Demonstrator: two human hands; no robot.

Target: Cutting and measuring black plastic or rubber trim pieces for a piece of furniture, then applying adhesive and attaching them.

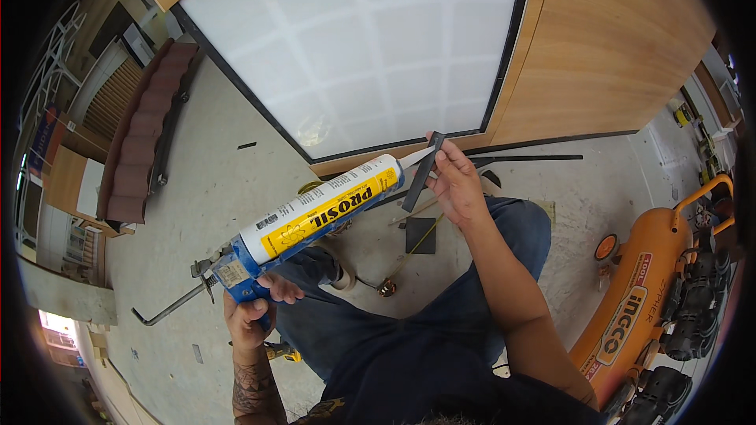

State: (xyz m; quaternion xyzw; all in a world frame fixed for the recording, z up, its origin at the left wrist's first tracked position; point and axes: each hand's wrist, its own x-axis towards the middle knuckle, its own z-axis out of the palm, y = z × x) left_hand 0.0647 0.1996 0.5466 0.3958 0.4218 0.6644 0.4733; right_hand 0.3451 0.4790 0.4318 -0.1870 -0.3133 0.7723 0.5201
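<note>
Looking down from the head view, your left hand (250, 316) is clenched round the trigger grip of the blue caulking gun loaded with a white-and-yellow sealant cartridge (315, 216). Its pale nozzle (415, 157) touches the short dark flat strip (423, 173) that your right hand (455, 182) pinches upright. Both hover above the concrete floor (213, 189), just below the frosted glass panel in its wooden frame (354, 47). Beyond the strip, to your right, sits the orange compressor tank (638, 299). Squeezing too hard could flood the narrow strip, and sealant might smear your fingers.
</note>
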